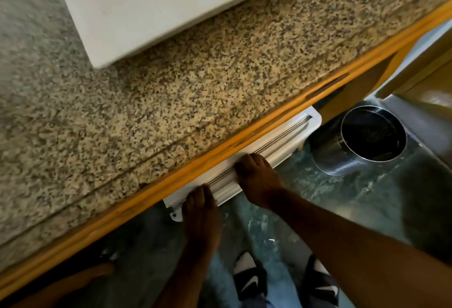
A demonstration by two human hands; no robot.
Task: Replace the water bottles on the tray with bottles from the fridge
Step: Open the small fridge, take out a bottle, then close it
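Note:
The white tray (pixel 137 18) lies on the speckled granite counter (pixel 195 92), at the far side; no water bottle shows on the part in view. Below the counter's front edge, the top of the white fridge door (pixel 276 141) sticks out slightly, its gasket showing. My left hand (pixel 200 212) rests on the door's top near its left corner. My right hand (pixel 256 180) holds the top edge a little further right, fingers over the gasket. The fridge's inside is hidden by the counter.
A round metal bin (pixel 362 143) stands on the greenish floor to the right of the door. An orange wooden trim (pixel 122 212) runs along the counter front. My feet in dark sandals (pixel 252 280) are below the hands.

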